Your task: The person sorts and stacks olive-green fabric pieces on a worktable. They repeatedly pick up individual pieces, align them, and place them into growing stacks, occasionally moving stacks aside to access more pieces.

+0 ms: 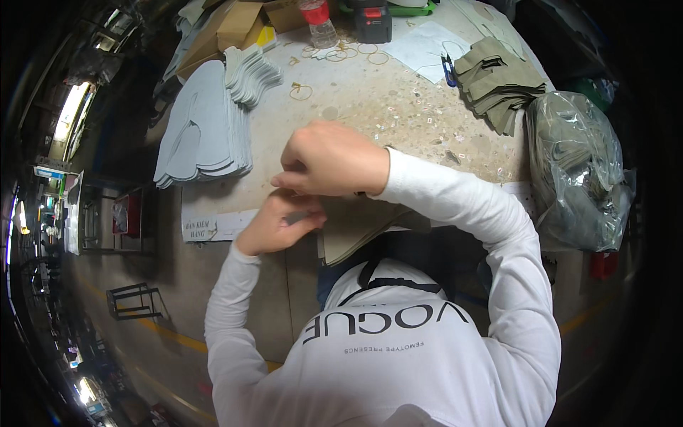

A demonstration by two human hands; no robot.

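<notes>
My right hand is closed with its fingers curled, just above the front part of the table. What it grips, if anything, is hidden behind the knuckles. Right below it, my left hand is also closed, its thumb pressed toward the curled fingers; I cannot make out what lies in them. A flat stack of olive-brown fabric pieces sticks out at the table's front edge, next to the left thumb and partly covered by my right wrist.
On the table lie stacked pale grey cut pieces at left, rubber bands and small scraps. A red-capped bottle stands at the back. Blue thread snips, more olive pieces and a filled plastic bag are at right.
</notes>
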